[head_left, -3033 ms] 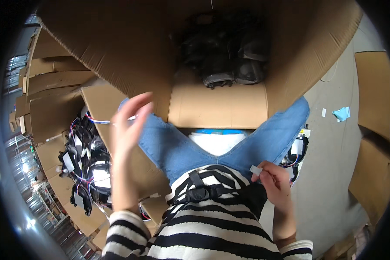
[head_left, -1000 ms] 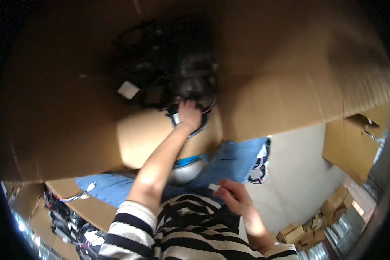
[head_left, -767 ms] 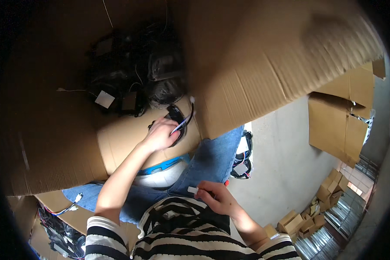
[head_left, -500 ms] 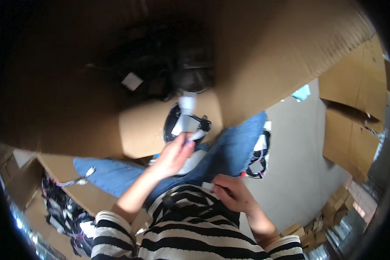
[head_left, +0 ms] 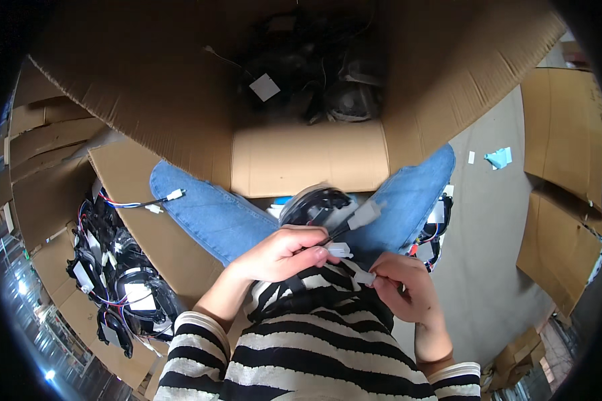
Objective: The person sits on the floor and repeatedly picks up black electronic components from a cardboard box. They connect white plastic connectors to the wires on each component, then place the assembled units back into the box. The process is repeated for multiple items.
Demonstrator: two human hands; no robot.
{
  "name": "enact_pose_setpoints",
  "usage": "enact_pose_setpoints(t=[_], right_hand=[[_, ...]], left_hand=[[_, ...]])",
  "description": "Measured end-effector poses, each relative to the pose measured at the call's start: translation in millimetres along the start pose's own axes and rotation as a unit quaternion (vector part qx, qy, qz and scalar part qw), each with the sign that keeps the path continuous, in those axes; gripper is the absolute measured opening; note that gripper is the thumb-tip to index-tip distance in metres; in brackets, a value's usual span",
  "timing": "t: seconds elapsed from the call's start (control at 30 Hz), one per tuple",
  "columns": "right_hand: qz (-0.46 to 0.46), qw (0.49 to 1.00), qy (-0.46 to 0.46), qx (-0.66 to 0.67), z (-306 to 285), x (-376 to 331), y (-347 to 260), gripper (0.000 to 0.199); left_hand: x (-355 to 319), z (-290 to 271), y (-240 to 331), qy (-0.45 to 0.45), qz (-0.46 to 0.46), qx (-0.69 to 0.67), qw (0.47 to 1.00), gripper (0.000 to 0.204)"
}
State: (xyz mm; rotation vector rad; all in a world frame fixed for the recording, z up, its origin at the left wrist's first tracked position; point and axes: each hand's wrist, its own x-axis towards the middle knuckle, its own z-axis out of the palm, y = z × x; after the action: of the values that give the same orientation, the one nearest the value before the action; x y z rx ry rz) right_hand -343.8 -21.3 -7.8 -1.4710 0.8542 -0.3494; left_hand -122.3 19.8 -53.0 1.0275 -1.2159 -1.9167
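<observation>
The fingers [head_left: 314, 252] of the left hand [head_left: 281, 252] are pinched together on thin wires that run from a round black lamp part [head_left: 314, 204]. The pinch keeps the wires from hanging down, so the white plugs [head_left: 363, 215] stick up where they are easy to see. The lamp part rests in the lap, between the knees in blue jeans [head_left: 214, 214], so the hand does not have to carry its weight.

The right hand [head_left: 405, 291] is just beside the left one. It is closed on a small white plug [head_left: 364, 277], held close to the other plug ends.

There is no raised surface here. The person sits low, with a big open cardboard box [head_left: 301, 157] right in front, touching the legs. More dark parts [head_left: 328, 93] lie deep inside it. Another box with black parts and coloured wires [head_left: 114, 281] sits on the person's left. The grey floor [head_left: 488, 227] is on the right, with flat cardboard [head_left: 562, 167] and a bit of blue paper [head_left: 498, 158].
</observation>
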Motion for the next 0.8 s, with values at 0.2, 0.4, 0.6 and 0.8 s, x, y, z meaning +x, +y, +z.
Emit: enact_pose_setpoints(t=[0.2,0.4,0.6,0.8], right_hand=[[-0.047,0.998,-0.039,-0.002,-3,-1,-7,0.004],[-0.053,0.995,-0.044,-0.075,-3,-2,-19,0.007],[-0.068,0.980,-0.012,-0.186,7,-7,-20,0.013],[-0.077,0.980,0.026,-0.179,2,-14,-12,0.018]], left_hand=[[-3,9,-2,-0.069,0.089,-0.068,0.991,0.018],[-2,12,-4,-0.115,0.102,-0.055,0.986,0.021],[-3,18,2,-0.097,0.065,-0.024,0.993,0.017],[-15,32,3,0.066,0.069,0.116,0.989,0.012]])
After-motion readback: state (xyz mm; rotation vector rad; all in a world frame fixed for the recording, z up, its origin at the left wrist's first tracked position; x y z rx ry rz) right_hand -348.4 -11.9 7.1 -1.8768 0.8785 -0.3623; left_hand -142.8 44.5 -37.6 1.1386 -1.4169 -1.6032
